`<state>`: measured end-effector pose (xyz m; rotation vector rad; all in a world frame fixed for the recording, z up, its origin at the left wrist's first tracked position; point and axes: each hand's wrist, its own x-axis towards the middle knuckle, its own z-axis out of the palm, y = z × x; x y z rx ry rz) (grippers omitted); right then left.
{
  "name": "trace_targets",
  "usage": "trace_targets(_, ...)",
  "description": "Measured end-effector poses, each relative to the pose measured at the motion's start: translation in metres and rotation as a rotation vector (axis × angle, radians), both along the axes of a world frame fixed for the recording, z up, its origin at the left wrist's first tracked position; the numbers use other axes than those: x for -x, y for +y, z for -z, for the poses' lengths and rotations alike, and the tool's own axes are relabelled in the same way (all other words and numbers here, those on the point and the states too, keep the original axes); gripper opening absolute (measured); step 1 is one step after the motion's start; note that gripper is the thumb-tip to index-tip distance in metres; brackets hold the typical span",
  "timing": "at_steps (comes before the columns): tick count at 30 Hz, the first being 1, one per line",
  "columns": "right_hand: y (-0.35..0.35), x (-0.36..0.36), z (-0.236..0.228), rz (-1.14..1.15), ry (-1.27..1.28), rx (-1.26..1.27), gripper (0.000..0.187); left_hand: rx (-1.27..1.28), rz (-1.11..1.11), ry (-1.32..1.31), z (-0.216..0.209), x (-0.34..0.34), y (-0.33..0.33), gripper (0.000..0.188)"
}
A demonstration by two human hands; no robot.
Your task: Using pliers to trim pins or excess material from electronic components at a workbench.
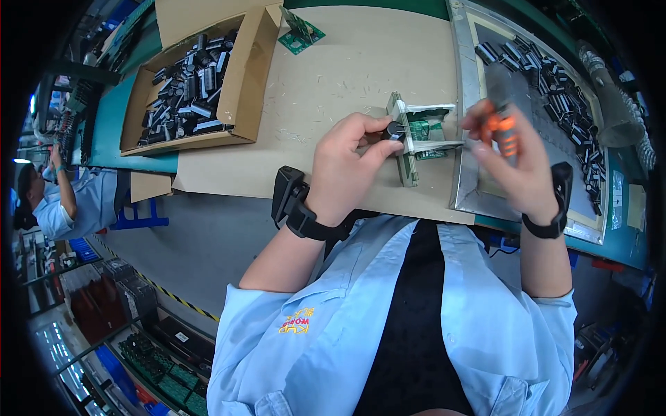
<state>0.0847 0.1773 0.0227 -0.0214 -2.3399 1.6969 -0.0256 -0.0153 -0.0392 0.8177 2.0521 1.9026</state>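
Note:
My left hand (350, 163) pinches a black cylindrical capacitor (395, 131) between thumb and fingers, its thin leads pointing right. The capacitor is at the upright edge of a small stand made of green circuit boards (408, 173) on the table; whether they touch, I cannot tell. My right hand (522, 166) is closed around an orange-and-black handled hand tool (501, 128), raised to the right of the stand. Motion blurs the tool, so its exact kind is unclear.
At the left, an open cardboard box (246, 83) holds many capacitors. More capacitors (569, 104) lie in a metal-framed tray (466, 166) at the right. A circuit board piece (300, 40) stands at the back. Short wire clippings dot the brown tabletop (319, 76). Another person (80, 201) works at far left.

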Motion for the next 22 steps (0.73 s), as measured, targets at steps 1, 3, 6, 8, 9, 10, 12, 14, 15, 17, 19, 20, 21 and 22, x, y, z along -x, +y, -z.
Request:
trace_targets(1,-0.002,-0.004,-0.004,0.085,0.023,0.116,0.039,0.036,0.011,0.042,-0.002,0.001,-0.001,0.023)
trace_targets(3,-0.004,-0.016,-0.010,0.067,-0.055,0.167,0.041,0.077,0.025,0.081,-0.004,0.002,-0.001,0.024)
trace_targets(6,-0.008,-0.029,-0.014,0.034,-0.207,0.267,0.046,0.044,0.058,0.068,-0.003,0.004,0.002,0.023)
trace_targets(8,-0.015,-0.033,-0.014,0.016,-0.483,0.294,0.044,0.043,0.068,0.073,-0.004,0.004,0.003,0.023)
trace_targets(9,-0.018,-0.034,-0.013,0.005,-0.620,0.307,0.043,0.038,0.074,0.083,-0.005,0.004,0.003,0.022)
trace_targets(10,-0.020,-0.036,-0.012,0.010,-0.621,0.311,0.043,0.031,0.083,0.093,-0.005,0.003,0.004,0.022)
trace_targets(12,-0.024,-0.038,-0.005,-0.005,-0.693,0.366,0.040,0.027,0.084,0.099,-0.003,0.003,0.004,0.022)
trace_targets(14,-0.024,-0.038,-0.004,-0.012,-0.727,0.396,0.039,0.017,0.073,0.115,-0.001,0.004,0.004,0.021)
trace_targets(15,-0.024,-0.039,-0.005,-0.028,-0.741,0.390,0.038,0.020,0.077,0.112,0.000,0.003,0.004,0.021)
trace_targets(17,-0.024,-0.038,-0.006,-0.062,-0.768,0.377,0.036,0.002,0.082,0.081,0.002,0.004,0.004,0.021)
trace_targets(19,-0.027,-0.036,-0.007,-0.073,-0.778,0.360,0.037,-0.005,0.088,0.064,0.003,0.005,0.004,0.021)
trace_targets(20,-0.028,-0.035,-0.007,-0.088,-0.788,0.338,0.037,0.005,0.089,0.076,0.003,0.005,0.004,0.021)
trace_targets(21,-0.028,-0.034,-0.006,-0.104,-0.798,0.316,0.038,0.015,0.091,0.088,0.002,0.006,0.005,0.021)
trace_targets(22,-0.027,-0.035,-0.005,-0.101,-0.808,0.327,0.038,0.024,0.092,0.099,0.000,0.008,0.005,0.021)
